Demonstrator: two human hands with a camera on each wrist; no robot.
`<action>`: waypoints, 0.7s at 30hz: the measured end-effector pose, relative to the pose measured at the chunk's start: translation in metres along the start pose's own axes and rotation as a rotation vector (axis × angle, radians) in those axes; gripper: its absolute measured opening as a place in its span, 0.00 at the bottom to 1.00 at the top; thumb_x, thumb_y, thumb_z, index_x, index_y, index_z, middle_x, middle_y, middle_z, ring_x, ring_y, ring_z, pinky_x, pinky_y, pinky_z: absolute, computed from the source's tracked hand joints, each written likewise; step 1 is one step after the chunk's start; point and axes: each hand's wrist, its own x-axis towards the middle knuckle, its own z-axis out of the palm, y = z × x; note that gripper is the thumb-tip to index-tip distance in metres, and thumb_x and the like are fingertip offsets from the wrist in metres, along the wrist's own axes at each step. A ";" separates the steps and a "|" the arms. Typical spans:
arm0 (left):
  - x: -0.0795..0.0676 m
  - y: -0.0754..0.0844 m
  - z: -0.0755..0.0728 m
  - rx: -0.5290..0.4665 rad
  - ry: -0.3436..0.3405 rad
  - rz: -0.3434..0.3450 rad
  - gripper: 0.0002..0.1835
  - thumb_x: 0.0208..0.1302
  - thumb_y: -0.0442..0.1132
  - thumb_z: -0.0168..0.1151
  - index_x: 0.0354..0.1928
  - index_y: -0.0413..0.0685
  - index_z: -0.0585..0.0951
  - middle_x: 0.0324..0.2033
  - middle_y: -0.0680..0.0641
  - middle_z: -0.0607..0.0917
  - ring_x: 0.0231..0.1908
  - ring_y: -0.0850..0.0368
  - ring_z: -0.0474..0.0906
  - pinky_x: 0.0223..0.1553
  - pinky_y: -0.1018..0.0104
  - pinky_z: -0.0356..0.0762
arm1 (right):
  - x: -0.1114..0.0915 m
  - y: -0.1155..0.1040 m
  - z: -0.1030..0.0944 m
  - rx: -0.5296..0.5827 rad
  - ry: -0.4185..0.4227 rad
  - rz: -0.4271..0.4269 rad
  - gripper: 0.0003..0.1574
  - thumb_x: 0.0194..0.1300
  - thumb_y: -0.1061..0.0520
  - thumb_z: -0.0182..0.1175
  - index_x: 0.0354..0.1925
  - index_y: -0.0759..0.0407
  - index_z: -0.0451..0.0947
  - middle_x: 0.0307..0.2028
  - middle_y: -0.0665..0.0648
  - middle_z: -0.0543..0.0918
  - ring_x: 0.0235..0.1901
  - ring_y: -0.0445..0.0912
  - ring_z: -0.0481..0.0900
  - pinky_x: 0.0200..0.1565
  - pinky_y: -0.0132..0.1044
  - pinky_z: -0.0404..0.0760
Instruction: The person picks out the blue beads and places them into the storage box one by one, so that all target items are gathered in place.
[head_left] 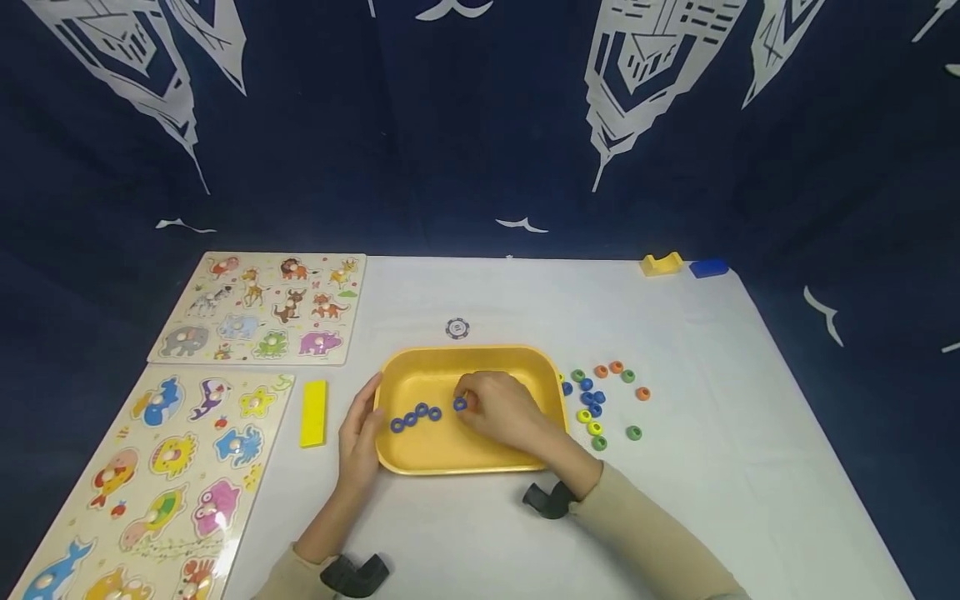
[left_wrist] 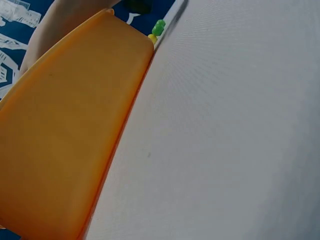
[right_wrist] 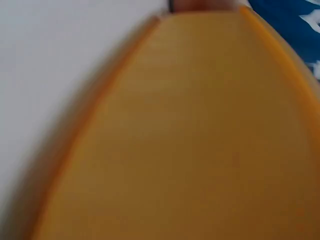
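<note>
A yellow tray lies on the white table, and its floor fills most of the right wrist view. My left hand holds the tray's left rim, thumb near the top edge. Over the tray's middle, my right hand pinches a blue ring bead between thumb and fingers. Left of it, several blue beads form a slightly bent row on the tray floor. Outside the tray's right end lie loose blue beads, along with green beads, orange beads and yellow beads.
Two animal puzzle boards cover the table's left side. A yellow block lies between them and the tray. Behind the tray is a round chip. A yellow curved block and a blue block sit at the far right edge.
</note>
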 end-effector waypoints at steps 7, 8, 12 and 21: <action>-0.002 0.023 0.006 0.027 -0.004 -0.003 0.24 0.62 0.23 0.36 0.61 0.34 0.61 0.63 0.39 0.62 0.64 0.49 0.54 0.59 0.81 0.57 | 0.012 -0.012 0.024 -0.046 -0.084 0.026 0.08 0.46 0.59 0.60 0.30 0.53 0.80 0.17 0.43 0.72 0.22 0.37 0.71 0.22 0.27 0.70; -0.002 0.024 0.006 0.029 -0.003 -0.003 0.23 0.62 0.23 0.36 0.61 0.34 0.61 0.63 0.39 0.62 0.64 0.49 0.54 0.59 0.81 0.57 | 0.013 -0.012 0.025 -0.043 -0.089 0.026 0.08 0.46 0.59 0.60 0.30 0.53 0.79 0.17 0.43 0.73 0.22 0.37 0.71 0.22 0.26 0.69; -0.002 0.025 0.006 0.022 0.003 -0.005 0.23 0.62 0.23 0.36 0.61 0.33 0.61 0.62 0.39 0.62 0.64 0.49 0.54 0.60 0.81 0.57 | 0.014 -0.013 0.027 -0.011 -0.106 0.001 0.08 0.47 0.61 0.61 0.31 0.55 0.80 0.18 0.44 0.74 0.22 0.37 0.71 0.24 0.25 0.69; -0.001 0.009 0.003 -0.012 -0.008 -0.004 0.24 0.63 0.23 0.37 0.62 0.39 0.62 0.63 0.42 0.62 0.64 0.51 0.55 0.59 0.80 0.58 | 0.002 -0.012 0.015 0.072 -0.048 -0.016 0.15 0.51 0.60 0.60 0.40 0.58 0.80 0.23 0.45 0.78 0.25 0.35 0.72 0.30 0.24 0.72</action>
